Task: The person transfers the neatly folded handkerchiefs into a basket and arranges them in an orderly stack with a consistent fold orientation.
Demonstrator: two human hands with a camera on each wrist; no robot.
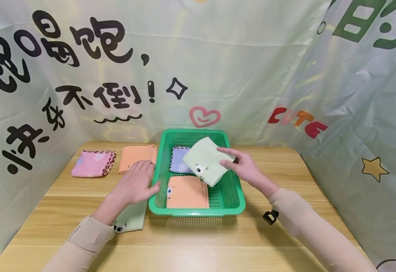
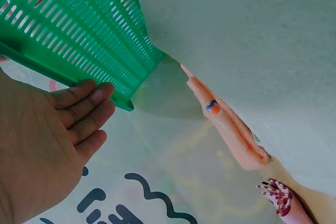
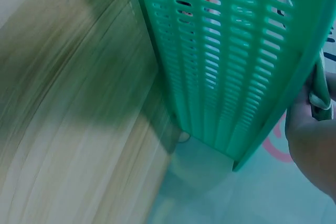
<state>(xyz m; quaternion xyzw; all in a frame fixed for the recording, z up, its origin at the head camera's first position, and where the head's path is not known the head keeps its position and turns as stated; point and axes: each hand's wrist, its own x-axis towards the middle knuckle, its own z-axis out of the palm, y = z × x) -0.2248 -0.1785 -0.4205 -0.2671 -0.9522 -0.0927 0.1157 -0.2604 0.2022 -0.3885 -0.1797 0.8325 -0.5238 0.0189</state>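
Note:
My right hand [image 1: 243, 165] pinches a folded pale green towel [image 1: 207, 160] with a printed face by its right edge. The towel is tilted over the green plastic basket [image 1: 198, 212], overlapping a folded blue towel [image 1: 180, 160] in it. A folded orange towel [image 1: 187, 192] lies in the basket's near part. At the basket's left rim is my left hand [image 1: 134, 185], palm down with fingers extended; in the left wrist view its fingertips are right at the rim. Partly hidden under that hand and forearm, another pale green towel [image 1: 131, 217] lies on the table.
Left of the basket, a folded pink towel [image 1: 93, 164] with a checked border and an orange towel [image 1: 137, 156] lie on the wooden table [image 1: 198, 249]. Printed cloth sheets [image 1: 252, 75] stand behind and at both sides. A black wrist strap piece [image 1: 270, 217] is on my right sleeve.

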